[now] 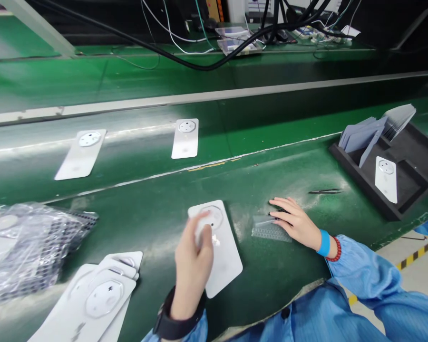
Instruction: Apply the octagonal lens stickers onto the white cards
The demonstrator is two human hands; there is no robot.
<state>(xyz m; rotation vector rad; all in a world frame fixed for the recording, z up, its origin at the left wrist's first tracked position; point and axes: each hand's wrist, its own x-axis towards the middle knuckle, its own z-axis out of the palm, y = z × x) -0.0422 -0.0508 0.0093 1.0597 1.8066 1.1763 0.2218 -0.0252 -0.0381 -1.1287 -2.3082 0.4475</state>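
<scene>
A white rounded panel (225, 263) with a round socket-like disc near its top lies flat on the green bench in front of me. My left hand (195, 249) is over the panel's upper left, thumb and forefinger at the disc; whether they grip anything is too blurred to tell. To the right, my right hand (295, 222) has its fingers spread, their tips on or just over a clear patterned plastic sheet (270, 230) lying on the bench.
Stacked white panels (103, 299) and a clear plastic bag (24, 247) occupy the left. Two panels lie farther back (81, 159) (185, 142). Black tweezers (325, 191) rest near a dark divided tray (367, 187) holding panels. Black cables (207, 66) hang across the back.
</scene>
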